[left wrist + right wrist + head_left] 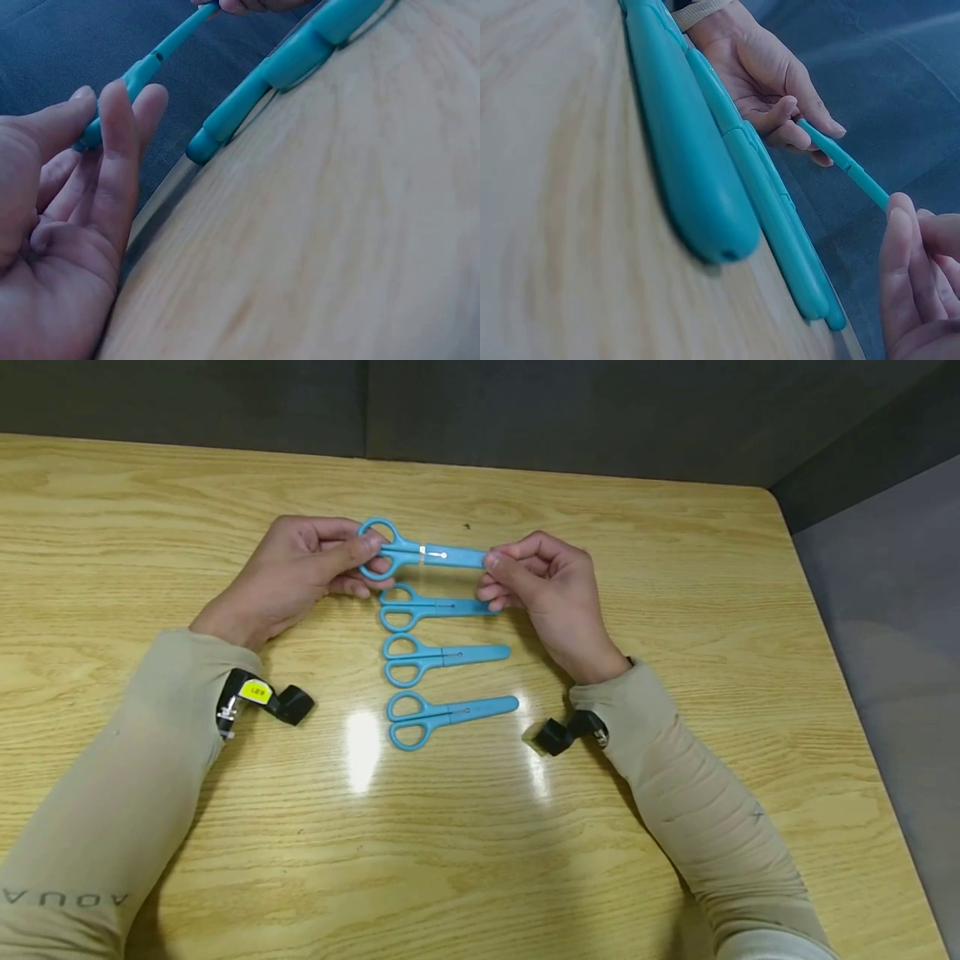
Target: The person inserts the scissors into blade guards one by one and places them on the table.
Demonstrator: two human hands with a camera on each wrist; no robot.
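Several blue scissors lie in a column on the wooden table (675, 610). The farthest pair (420, 552) is held just above the table between both hands. My left hand (300, 568) grips its ring handles; the right hand (536, 577) pinches the tip of its blue blade cover (461, 557), which is slid partly off so a strip of white blade (431, 553) shows. The held pair (142, 71) also appears in the left wrist view, and the cover (847, 165) in the right wrist view. Three capped pairs (435, 607) (442, 656) (446, 714) lie below it.
Black wrist camera straps (281, 702) (566, 732) sit on both beige sleeves. The table's right edge (825, 635) drops to a grey floor, and a dark wall runs along the far edge. Glare spots lie on the wood near the front.
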